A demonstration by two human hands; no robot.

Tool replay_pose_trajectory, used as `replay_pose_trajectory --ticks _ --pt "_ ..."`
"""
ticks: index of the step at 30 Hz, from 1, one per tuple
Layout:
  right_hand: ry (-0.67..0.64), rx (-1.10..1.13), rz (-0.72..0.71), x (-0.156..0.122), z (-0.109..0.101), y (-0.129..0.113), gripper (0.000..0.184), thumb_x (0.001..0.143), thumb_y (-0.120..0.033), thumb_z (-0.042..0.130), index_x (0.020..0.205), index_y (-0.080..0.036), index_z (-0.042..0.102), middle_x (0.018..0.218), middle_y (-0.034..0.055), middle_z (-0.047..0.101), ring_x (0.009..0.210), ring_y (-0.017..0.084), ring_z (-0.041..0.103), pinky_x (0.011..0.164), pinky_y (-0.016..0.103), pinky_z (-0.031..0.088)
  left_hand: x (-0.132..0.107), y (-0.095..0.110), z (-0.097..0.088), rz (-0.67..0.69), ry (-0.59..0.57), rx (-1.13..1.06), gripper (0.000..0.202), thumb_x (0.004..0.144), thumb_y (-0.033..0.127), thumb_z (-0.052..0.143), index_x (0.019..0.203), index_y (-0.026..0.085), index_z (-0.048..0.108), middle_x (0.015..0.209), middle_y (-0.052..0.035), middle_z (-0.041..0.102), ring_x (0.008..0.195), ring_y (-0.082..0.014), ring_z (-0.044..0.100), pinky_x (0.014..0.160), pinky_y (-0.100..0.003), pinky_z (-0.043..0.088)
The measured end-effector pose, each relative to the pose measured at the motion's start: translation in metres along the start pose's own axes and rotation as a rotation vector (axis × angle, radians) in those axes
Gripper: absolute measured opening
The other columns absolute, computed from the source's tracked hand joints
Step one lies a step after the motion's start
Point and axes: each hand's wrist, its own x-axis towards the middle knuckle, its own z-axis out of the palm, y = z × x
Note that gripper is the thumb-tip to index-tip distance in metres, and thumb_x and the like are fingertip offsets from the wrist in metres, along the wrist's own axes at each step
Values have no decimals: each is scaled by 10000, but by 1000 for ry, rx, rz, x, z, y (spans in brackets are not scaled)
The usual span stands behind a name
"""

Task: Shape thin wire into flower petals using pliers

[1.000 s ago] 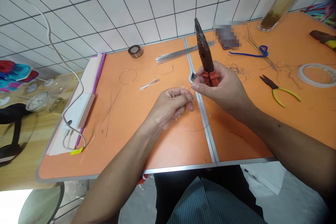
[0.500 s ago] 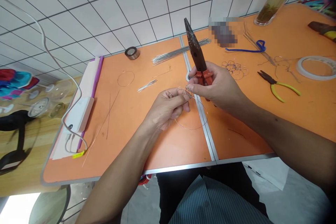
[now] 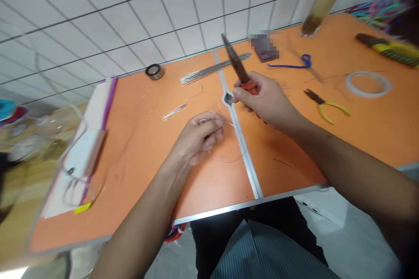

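My left hand (image 3: 201, 135) pinches a thin piece of bent wire (image 3: 229, 123) between thumb and fingers, above the orange table. Part of that wire curves out into a loop, faint and blurred below the fingers. Wrapped in my right hand (image 3: 266, 98) is a pair of pliers (image 3: 238, 64) with red handles, its dark jaws pointing up and away from me. The two hands are apart, with the pliers clear of the wire. Just beyond my left hand lies a small bundle of short wires (image 3: 174, 112).
A long wire bundle (image 3: 212, 69) and a tape roll (image 3: 154, 71) lie toward the tiled wall. On the right are yellow-handled pliers (image 3: 327, 105), a white ring (image 3: 368, 85), a blue twisted stem (image 3: 290, 66) and a glass of liquid (image 3: 319, 8). A white power bank (image 3: 85, 152) sits left.
My right hand has drawn away from my left, taking the pliers with it and letting go of the wire. The view has shifted, blurring the left side.
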Motion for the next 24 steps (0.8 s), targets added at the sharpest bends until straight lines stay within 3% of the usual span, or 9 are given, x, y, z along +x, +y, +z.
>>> replay_pose_trajectory --ticks 3,6,10,14,21,24 --pt "-12 -247 1 13 -21 10 202 946 -368 739 1044 -208 666 978 43 749 838 182 657 739 311 509 -1 2 -2 7 45 10 224 749 261 876 791 160 681 574 25 606 374 -7 268 376 -161 145" --pt "-57 -549 34 25 -53 21 275 937 -457 735 1042 -212 672 1008 44 751 869 206 645 722 318 442 0 4 -3 -3 71 16 211 759 244 866 773 158 674 573 24 596 378 -14 287 372 -155 178" --pt "-28 -857 119 31 -103 32 241 933 -422 728 1061 -224 675 1081 76 776 913 228 644 702 320 363 -1 5 -3 13 77 10 205 769 251 854 767 147 677 584 12 609 384 -14 293 372 -149 221" --pt "-96 -1076 216 31 -142 43 242 928 -427 742 995 -208 662 1033 103 761 853 219 599 686 325 319 -2 5 -3 15 79 -12 196 756 232 849 756 144 674 590 8 616 384 -14 294 366 -148 215" --pt "-180 -1117 196 43 -163 51 197 920 -349 746 1040 -194 718 1008 94 739 866 218 575 702 325 329 -1 5 -4 14 85 -18 216 732 241 861 772 145 672 586 17 616 379 -14 303 369 -152 202" --pt "-155 -1076 109 29 -162 47 248 930 -345 735 1110 -174 738 1082 135 724 957 247 591 763 343 368 -1 5 -5 39 70 -41 232 721 248 869 786 147 671 589 24 618 371 -13 303 367 -158 168"
